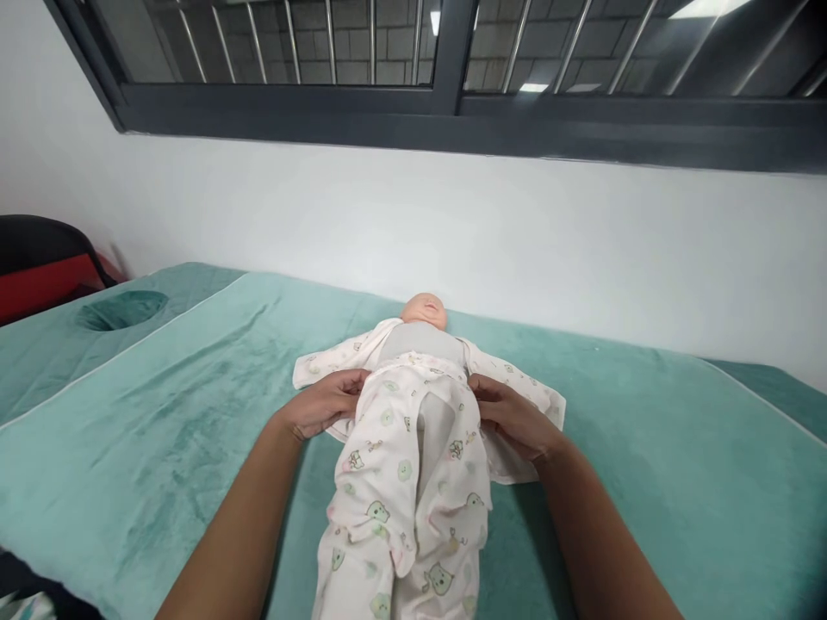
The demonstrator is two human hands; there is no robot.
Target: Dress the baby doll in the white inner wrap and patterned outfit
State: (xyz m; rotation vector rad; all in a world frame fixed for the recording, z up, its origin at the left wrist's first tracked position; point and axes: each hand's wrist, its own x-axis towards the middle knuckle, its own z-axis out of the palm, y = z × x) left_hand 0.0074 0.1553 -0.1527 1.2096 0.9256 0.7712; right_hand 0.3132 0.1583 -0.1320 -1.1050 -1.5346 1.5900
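Note:
A baby doll (425, 310) lies on its back, its head toward the wall. White printed baby trousers (388, 465) cover its lower body up to the waist, with a grey torso (423, 341) showing above. Under the doll a matching baby shirt (517, 379) is spread, its sleeves out to both sides. My left hand (331, 401) grips the left side of the trousers near the waist, fingertips partly hidden. At the opposite side, my right hand (513, 415) is closed on the trousers' edge, its fingertips tucked against the cloth.
A green sheet (194, 413) covers the bed beneath the doll, with a round hole (122, 310) at the far left. Behind it rises a white wall (452, 224) under a dark window frame (290, 116). A black and red chair (45, 267) stands at the left.

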